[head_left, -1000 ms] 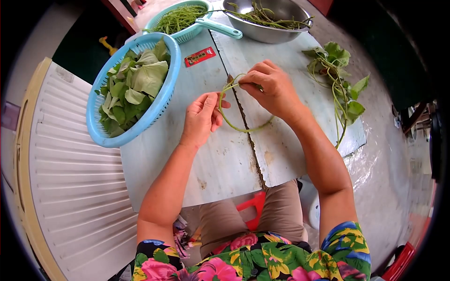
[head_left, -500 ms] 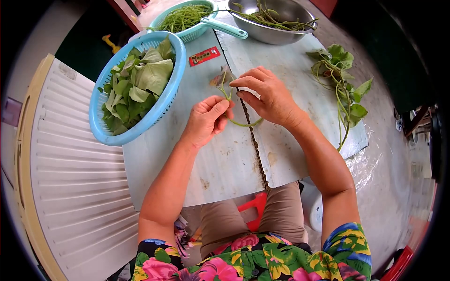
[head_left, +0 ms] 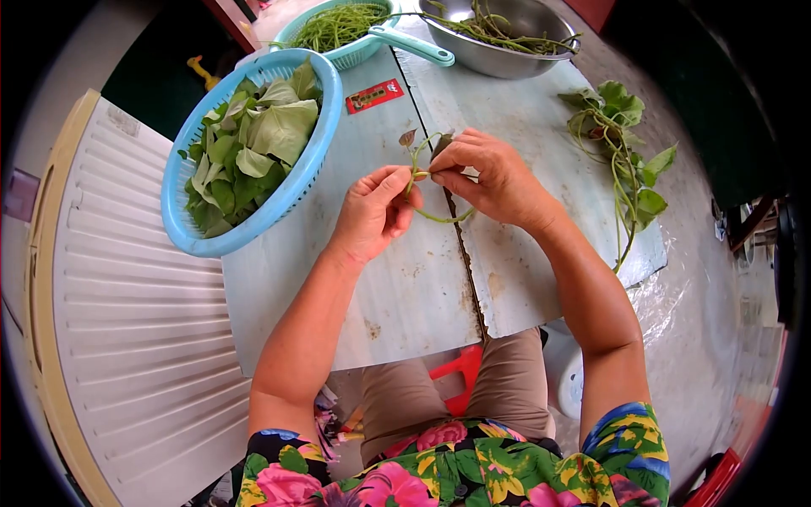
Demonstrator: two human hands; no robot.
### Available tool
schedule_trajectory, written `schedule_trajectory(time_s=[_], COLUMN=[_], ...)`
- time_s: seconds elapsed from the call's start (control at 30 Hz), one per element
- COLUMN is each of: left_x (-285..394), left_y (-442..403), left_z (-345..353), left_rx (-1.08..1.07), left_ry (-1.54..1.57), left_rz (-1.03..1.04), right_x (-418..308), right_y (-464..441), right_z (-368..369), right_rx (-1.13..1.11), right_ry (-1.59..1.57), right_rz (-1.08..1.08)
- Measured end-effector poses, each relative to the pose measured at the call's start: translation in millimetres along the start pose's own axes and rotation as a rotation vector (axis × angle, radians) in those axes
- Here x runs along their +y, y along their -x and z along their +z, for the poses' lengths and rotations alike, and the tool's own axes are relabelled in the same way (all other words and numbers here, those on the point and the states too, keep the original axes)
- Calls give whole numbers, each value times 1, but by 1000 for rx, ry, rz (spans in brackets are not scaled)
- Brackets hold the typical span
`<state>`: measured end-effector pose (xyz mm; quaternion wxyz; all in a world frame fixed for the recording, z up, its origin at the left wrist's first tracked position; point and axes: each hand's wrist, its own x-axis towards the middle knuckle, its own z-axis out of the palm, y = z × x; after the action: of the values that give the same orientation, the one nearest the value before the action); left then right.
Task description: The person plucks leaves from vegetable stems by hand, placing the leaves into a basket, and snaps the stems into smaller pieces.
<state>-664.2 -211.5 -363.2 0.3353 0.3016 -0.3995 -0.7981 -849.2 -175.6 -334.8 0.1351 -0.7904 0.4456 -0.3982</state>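
Note:
Above the middle of the table, my left hand (head_left: 376, 211) pinches a thin green vine (head_left: 441, 219) between thumb and fingers. My right hand (head_left: 486, 176) is closed on the same vine just to the right, its fingertips almost touching the left ones. A small reddish leaf (head_left: 407, 138) stands up from the vine above my left fingertips, and a darker leaf shows beside my right fingers. The rest of the stem curves below both hands in a loop. My palms hide part of it.
A blue basket of leaves (head_left: 175, 221) stands at the left. Behind are a green strainer (head_left: 420, 48) with thin stems and a metal bowl (head_left: 507, 62) with vines. A red packet (head_left: 374, 96) lies near the strainer. More leafy vine (head_left: 629, 182) lies at the right table edge.
My right hand has come down and closed in beside my left fingertips. The vine's loop has become smaller, and its tip leaf now stands upright. The view has shifted slightly.

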Motion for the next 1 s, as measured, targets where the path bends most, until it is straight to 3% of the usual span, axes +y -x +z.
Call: schedule_trajectory(time_s=[0.57,0.63,0.83,1.0], left_x=[0,2,5,5], left_y=[-3,-4,-1,0], left_z=[-2,-4,0,-2], left_rx=[41,35,-17,-49], left_ry=[95,98,-24,-58], left_rz=[-12,-29,-88,-97], right_x=[-9,-13,-10,-4], right_y=[3,3,3,4], right_z=[3,3,-6,-2], right_rx=[-119,-229,-109,-63], right_ry=[-67,-148,-376,-328], right_rz=[79,92,310,278])
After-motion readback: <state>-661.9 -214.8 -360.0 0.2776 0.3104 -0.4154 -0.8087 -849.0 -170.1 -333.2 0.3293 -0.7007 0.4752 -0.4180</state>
